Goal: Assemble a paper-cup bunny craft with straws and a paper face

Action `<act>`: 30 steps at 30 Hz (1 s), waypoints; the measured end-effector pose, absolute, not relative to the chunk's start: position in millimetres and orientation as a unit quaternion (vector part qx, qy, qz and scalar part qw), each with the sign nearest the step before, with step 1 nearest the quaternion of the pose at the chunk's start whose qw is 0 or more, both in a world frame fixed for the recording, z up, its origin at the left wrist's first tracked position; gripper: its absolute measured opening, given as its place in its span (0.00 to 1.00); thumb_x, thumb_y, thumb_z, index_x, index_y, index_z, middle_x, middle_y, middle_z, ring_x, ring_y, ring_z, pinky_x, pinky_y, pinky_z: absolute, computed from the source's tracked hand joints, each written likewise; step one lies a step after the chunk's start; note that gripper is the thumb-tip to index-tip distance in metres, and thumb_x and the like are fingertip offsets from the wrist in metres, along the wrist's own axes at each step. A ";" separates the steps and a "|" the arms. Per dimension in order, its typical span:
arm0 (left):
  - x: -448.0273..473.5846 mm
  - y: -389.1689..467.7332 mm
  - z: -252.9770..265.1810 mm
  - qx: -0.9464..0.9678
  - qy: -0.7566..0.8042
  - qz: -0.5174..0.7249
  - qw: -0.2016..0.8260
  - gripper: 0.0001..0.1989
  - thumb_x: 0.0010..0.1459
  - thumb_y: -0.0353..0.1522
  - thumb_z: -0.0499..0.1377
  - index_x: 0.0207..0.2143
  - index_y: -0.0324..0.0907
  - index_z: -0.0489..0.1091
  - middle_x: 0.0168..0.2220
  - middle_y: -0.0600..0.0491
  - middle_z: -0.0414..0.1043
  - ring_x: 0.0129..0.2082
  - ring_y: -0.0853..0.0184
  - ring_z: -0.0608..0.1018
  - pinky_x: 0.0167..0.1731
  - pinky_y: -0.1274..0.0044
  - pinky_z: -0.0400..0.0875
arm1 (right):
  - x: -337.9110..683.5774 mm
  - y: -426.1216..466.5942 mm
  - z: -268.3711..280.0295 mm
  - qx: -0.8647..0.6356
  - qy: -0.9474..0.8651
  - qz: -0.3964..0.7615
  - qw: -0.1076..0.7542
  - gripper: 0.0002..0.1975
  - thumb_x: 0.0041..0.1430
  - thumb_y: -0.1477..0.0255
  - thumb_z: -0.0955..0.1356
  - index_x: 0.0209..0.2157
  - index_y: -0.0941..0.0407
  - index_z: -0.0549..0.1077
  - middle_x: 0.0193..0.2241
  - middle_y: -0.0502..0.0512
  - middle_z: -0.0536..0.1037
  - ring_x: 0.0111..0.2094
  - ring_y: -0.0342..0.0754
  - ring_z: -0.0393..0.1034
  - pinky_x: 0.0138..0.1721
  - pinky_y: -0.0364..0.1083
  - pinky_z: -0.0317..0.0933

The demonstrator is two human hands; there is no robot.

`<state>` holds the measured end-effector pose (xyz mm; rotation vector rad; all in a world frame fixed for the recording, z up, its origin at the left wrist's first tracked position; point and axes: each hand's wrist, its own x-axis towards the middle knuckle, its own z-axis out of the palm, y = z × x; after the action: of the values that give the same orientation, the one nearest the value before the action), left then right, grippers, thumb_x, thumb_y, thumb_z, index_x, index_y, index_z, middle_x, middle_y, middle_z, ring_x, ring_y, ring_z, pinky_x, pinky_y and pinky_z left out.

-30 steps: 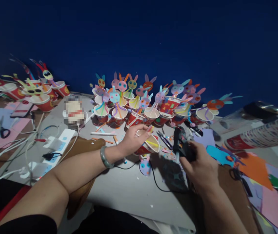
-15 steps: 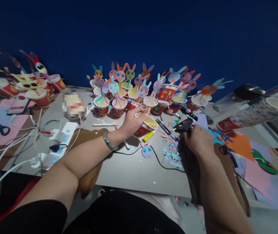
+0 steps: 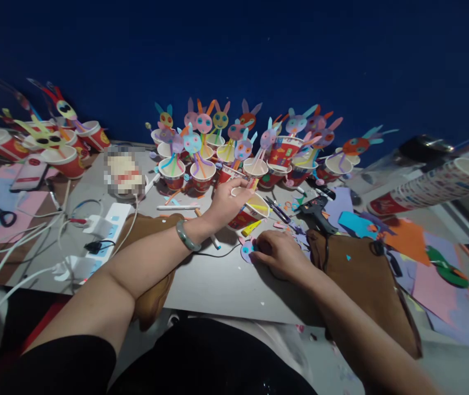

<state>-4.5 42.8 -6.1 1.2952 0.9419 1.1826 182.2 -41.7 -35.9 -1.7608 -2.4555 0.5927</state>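
Head view. The left hand (image 3: 230, 202) grasps a red paper cup (image 3: 240, 219), the landmark for all places here; the fingers close over its near-left rim, and the cup tilts with its mouth toward the right. A yellow strip (image 3: 258, 205) lies inside it. Just below the cup, a paper rabbit face (image 3: 245, 252) lies on the table (image 3: 218, 285). The right hand (image 3: 280, 253) bends over the right edge of this face, fingertips curled down; whether they grip it cannot be told. A yellow piece (image 3: 251, 227) lies between cup and face. Right of the cup are snips (image 3: 278, 210) and, farther along, a black glue gun (image 3: 317, 213). Left of it is a white pen (image 3: 177, 207). Behind it stand cups with rabbit figures (image 3: 202, 171); well to its right leans a cup stack (image 3: 424, 189).
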 end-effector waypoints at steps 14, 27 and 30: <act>-4.6 40.1 -2.8 0.561 0.401 0.484 0.538 0.07 0.54 0.34 0.60 0.32 0.38 0.71 0.27 0.57 0.69 0.27 0.72 0.69 0.30 0.80 0.63 | 177.8 -47.0 -44.0 -0.590 -0.783 0.192 0.049 0.11 0.55 0.65 0.70 0.38 0.57 0.75 0.35 0.58 0.77 0.37 0.52 0.69 0.39 0.49 0.55; -4.9 40.2 -1.3 0.560 0.396 0.489 0.539 0.06 0.54 0.33 0.60 0.31 0.39 0.71 0.27 0.57 0.70 0.27 0.72 0.70 0.31 0.81 0.64 | 173.0 -49.8 -46.3 -0.598 -0.762 0.240 0.066 0.08 0.56 0.65 0.69 0.33 0.55 0.74 0.32 0.55 0.76 0.33 0.49 0.68 0.37 0.48 0.56; -5.6 40.7 0.1 0.559 0.391 0.493 0.540 0.05 0.54 0.32 0.60 0.32 0.39 0.71 0.28 0.56 0.71 0.28 0.72 0.71 0.32 0.80 0.65 | 173.5 -52.3 -46.2 -0.585 -0.764 0.262 0.073 0.06 0.56 0.67 0.68 0.30 0.55 0.72 0.30 0.55 0.76 0.31 0.48 0.67 0.34 0.47 0.56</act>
<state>-5.6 40.7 0.1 1.3291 0.9294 1.1710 173.5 -52.3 -46.2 -1.7577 -2.2930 0.7882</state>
